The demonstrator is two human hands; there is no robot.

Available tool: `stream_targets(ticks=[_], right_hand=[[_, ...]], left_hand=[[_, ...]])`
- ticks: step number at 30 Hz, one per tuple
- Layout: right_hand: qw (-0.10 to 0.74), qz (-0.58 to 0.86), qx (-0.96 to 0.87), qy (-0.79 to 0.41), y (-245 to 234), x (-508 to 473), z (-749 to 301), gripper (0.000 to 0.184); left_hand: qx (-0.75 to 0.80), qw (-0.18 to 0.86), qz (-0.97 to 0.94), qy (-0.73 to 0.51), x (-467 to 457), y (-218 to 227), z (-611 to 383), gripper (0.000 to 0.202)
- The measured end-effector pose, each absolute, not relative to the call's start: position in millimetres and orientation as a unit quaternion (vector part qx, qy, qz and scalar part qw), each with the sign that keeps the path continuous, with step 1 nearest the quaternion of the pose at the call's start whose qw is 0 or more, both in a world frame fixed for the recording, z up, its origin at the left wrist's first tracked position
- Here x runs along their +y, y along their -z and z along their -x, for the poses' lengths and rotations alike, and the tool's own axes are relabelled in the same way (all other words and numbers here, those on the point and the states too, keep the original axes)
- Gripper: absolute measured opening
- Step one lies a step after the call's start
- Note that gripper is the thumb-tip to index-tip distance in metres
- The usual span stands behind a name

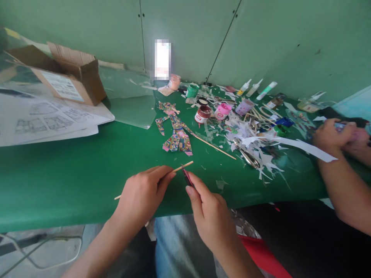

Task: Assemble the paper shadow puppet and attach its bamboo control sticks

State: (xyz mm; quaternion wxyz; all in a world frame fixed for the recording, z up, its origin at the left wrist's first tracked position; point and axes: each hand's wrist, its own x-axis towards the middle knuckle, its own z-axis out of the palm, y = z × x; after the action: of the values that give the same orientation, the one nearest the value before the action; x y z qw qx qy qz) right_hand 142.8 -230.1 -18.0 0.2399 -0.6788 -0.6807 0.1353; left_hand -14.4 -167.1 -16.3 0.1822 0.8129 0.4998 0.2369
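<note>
A thin wooden stick (183, 166) runs through my left hand (145, 189), whose fingers are closed round it. One end pokes out behind the hand and the other points up to the right. My right hand (210, 210) grips a small dark-and-red craft knife (187, 177), its tip at the stick near the far end. Just beyond both hands lies a jointed, colourfully patterned paper figure (176, 131), flat on the green table. Another thin stick (216, 147) extends from the figure's arm towards the right.
An open cardboard box (78, 83) stands on printed drawing sheets (46, 119) at the left. Paint jars (203, 114), paper scraps (246, 131) and metal scissors (247, 154) crowd the right. A lit phone (162, 60) stands by the wall. Another person's arms (333, 173) rest at far right.
</note>
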Motion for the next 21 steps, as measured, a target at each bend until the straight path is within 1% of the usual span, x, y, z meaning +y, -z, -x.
stream_targets(ticks=[4, 6, 8, 9, 12, 13, 17, 19, 21], right_hand=[[0.265, 0.676, -0.658, -0.201, 18, -227, -147, 0.045], [0.296, 0.684, -0.641, -0.183, 18, -223, -153, 0.046], [0.309, 0.710, -0.619, -0.133, 15, -215, -164, 0.044], [0.297, 0.730, -0.607, -0.101, 13, -209, -171, 0.042], [0.195, 0.790, -0.580, -0.037, 8, -185, -198, 0.038], [0.172, 0.799, -0.575, -0.022, 7, -176, -207, 0.037], [0.138, 0.833, -0.535, 0.025, 6, -143, -237, 0.035], [0.159, 0.820, -0.547, 0.055, 7, -133, -239, 0.035], [0.233, 0.778, -0.582, 0.045, 7, -128, -230, 0.034]], left_hand=[[0.503, 0.184, -0.808, -0.245, -166, 15, 16, 0.026], [0.510, 0.179, -0.804, -0.247, -165, 15, 17, 0.026], [0.510, 0.171, -0.804, -0.253, -166, 15, 18, 0.026], [0.508, 0.165, -0.804, -0.260, -166, 16, 19, 0.025], [0.492, 0.136, -0.808, -0.294, -167, 18, 19, 0.025], [0.487, 0.125, -0.811, -0.300, -167, 18, 19, 0.025], [0.473, 0.087, -0.831, -0.280, -161, 14, 16, 0.023], [0.470, 0.085, -0.834, -0.275, -154, 10, 13, 0.022], [0.467, 0.089, -0.830, -0.292, -145, 7, 8, 0.022]])
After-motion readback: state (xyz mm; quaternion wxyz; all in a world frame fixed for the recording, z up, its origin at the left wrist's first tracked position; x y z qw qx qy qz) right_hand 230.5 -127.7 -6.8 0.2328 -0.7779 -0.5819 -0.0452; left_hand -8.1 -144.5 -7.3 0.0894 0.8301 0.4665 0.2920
